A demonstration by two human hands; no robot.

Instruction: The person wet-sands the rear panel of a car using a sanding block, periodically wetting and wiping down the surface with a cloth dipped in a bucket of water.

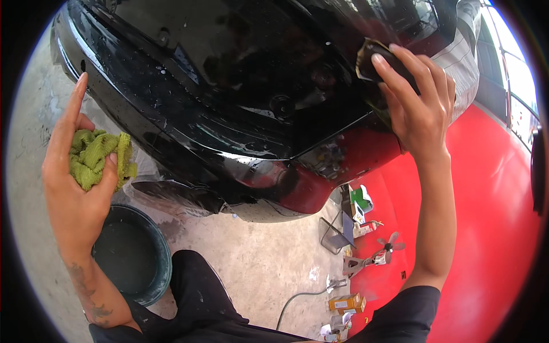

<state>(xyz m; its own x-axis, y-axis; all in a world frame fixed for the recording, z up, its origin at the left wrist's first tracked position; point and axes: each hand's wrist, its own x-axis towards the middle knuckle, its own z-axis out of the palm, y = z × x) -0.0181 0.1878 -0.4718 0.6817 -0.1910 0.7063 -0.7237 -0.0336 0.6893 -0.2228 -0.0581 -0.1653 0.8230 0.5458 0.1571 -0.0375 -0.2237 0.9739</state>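
Head view: we have a black car body point(229, 91) across the top, glossy, with droplets and pale specks on it. Our dark pad point(373, 49) is at its upper right, under the right hand point(422, 103); the bunched green cloth point(94, 160) is in the left hand point(71, 171), near the car's left edge.

Risks, as we judge them: grit caught under the pad could score the gloss, the pale specks being a likely source. Pressure looks to come from the fingertips, so an uneven push could mark the surface in streaks. A slip on the wet panel might send the knuckles into the nearby plastic sheet point(466, 63). A loosened left grip would drop the cloth to the concrete, or into the bucket point(167, 257) beside that forearm, where it could pick up dirt.

Pose: right forearm rises from the lower right, back of hand toward us, fingers slightly spread and clamped over the pad, thumb partly hidden. Left forearm angles up past the bucket; thumb and curled fingers pinch the cloth, index stretched straight toward the car's edge. Whether its tip touches, we cannot tell.
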